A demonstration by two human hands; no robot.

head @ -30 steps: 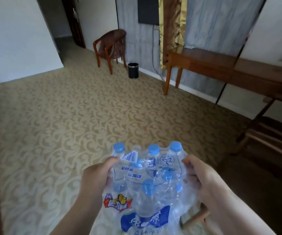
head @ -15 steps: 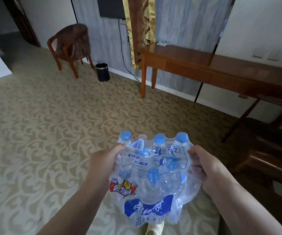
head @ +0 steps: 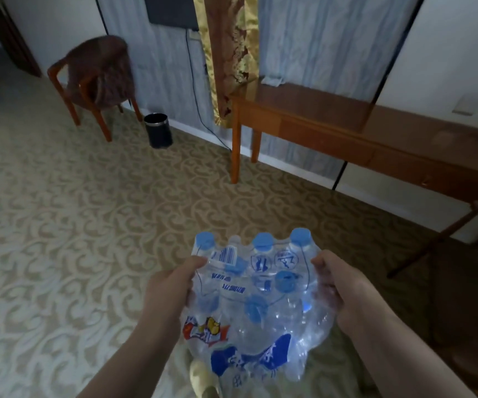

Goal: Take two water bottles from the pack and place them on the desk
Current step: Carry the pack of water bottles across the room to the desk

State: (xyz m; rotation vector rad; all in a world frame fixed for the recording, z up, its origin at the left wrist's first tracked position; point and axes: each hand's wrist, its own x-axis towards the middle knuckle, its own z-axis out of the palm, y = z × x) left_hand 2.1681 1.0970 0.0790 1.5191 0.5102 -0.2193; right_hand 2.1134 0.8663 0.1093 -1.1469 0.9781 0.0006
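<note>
A shrink-wrapped pack of water bottles [head: 256,300] with blue caps is held in front of me above the carpet. My left hand [head: 169,288] grips its left side and my right hand [head: 344,291] grips its right side. Several bottles show through the clear plastic, with a barcode label on top and blue and red print lower down. The long wooden desk [head: 332,113] stands against the wall ahead and to the right, well beyond the pack.
A wooden chair [head: 97,79] stands at the far left beside a small black bin [head: 158,130]. A cable hangs down the wall behind a gold curtain strip [head: 229,53]. Another dark chair [head: 461,254] is at the right. Patterned carpet [head: 74,225] covers the floor.
The view has swung right and moved closer to the desk. Both hands still hold the pack the same way.
</note>
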